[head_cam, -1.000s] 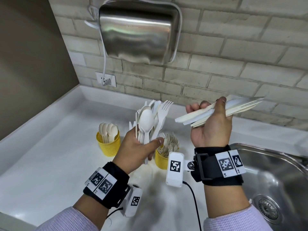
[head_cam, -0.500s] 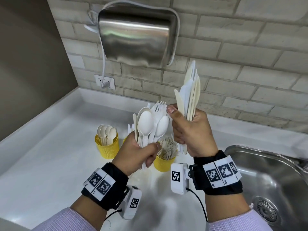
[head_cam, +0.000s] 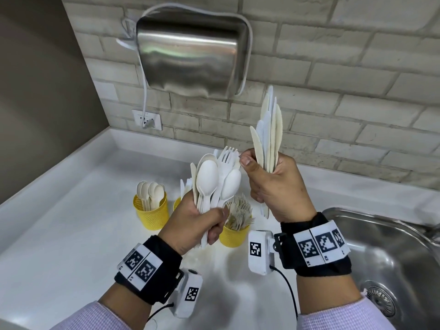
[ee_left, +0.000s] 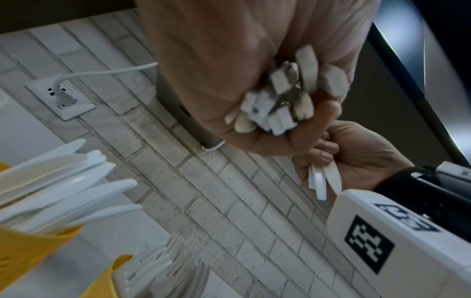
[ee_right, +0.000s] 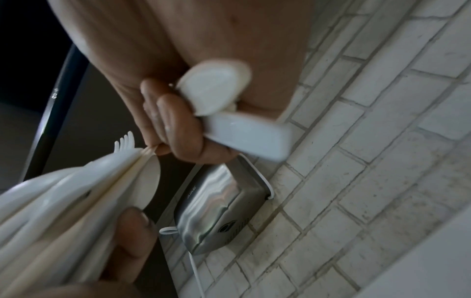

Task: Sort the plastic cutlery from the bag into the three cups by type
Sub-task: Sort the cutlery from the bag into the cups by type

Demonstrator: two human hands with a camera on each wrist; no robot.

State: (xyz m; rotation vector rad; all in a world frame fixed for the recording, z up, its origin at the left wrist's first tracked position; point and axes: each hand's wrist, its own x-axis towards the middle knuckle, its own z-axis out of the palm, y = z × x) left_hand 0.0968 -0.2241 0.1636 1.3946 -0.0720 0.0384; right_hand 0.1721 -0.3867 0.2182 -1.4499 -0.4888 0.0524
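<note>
My left hand [head_cam: 204, 222] grips a mixed bundle of white spoons and forks [head_cam: 209, 179] upright above the cups; their handle ends [ee_left: 280, 100] stick out under its fist. My right hand [head_cam: 273, 186] holds a bunch of knives [head_cam: 269, 139] upright, and its thumb and forefinger pinch the top of a piece [ee_right: 150, 150] in the left bundle. On the worktop stand three yellow cups: one with spoons [head_cam: 151, 213], one with forks [head_cam: 234, 235], and one with knives [ee_left: 33, 248] mostly hidden behind my left hand in the head view.
A steel sink [head_cam: 385, 246] lies to the right. A metal hand dryer [head_cam: 192, 55] hangs on the brick wall, with its cable running to a socket [head_cam: 147, 120]. White worktop [head_cam: 59, 234] stretches left of the cups.
My right hand turned its knives from lying sideways to upright and moved left to the left hand's bundle, where its fingertips now pinch a piece. The left hand stayed almost still.
</note>
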